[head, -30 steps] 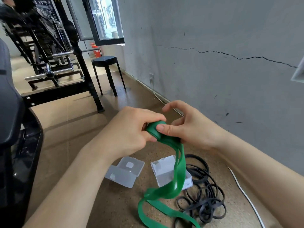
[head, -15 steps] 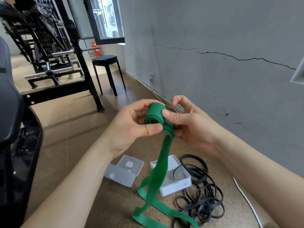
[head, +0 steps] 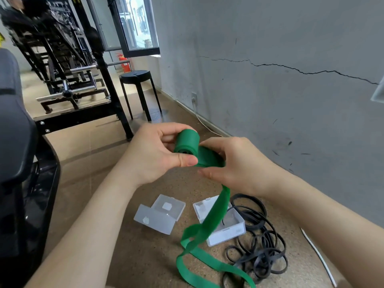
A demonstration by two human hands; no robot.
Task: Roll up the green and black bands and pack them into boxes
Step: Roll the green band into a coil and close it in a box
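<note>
Both hands busy | our left hand point(head: 153, 156) grips the rolled green band point(head: 187, 142) | our right hand point(head: 234, 165) pinches its loose tail

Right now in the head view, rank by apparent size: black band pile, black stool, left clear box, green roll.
1. Black band pile.
2. Black stool and left clear box, about alike; the stool is farther away.
3. Green roll.

Cracked grey wall point(head: 270, 80), tan floor point(head: 87, 146), black stool point(head: 138, 77), window point(head: 135, 23).
</note>
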